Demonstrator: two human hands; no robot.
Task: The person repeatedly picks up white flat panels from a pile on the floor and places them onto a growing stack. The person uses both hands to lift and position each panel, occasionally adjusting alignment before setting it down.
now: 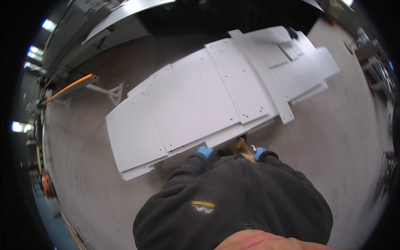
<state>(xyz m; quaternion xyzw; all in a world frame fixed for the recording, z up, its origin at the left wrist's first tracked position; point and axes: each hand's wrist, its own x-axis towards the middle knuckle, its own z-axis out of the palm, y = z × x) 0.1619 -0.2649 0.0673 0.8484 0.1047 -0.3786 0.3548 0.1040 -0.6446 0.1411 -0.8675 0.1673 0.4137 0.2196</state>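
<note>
A stack of large white panels (pixel 191 106) lies in front of me, slanting up from the left to the far right. Small holes dot the sheets, and their edges overlap unevenly. My left hand (pixel 204 152), in a blue glove, is closed at the near edge of the stack, beside a notch. To its right, my right hand (pixel 260 153), also blue-gloved, is low by my body, away from the panels. Its fingers are closed around a small shiny metal piece (pixel 253 148), too small to name. A long narrow white strip (pixel 264 79) lies across the sheets on the right.
On the far right panels sits a dark object (pixel 292 33). A white trestle leg (pixel 112 93) and an orange bar (pixel 68 88) stand at the left. A long bench (pixel 121 18) runs along the back left; shelving and equipment (pixel 375 62) line the right.
</note>
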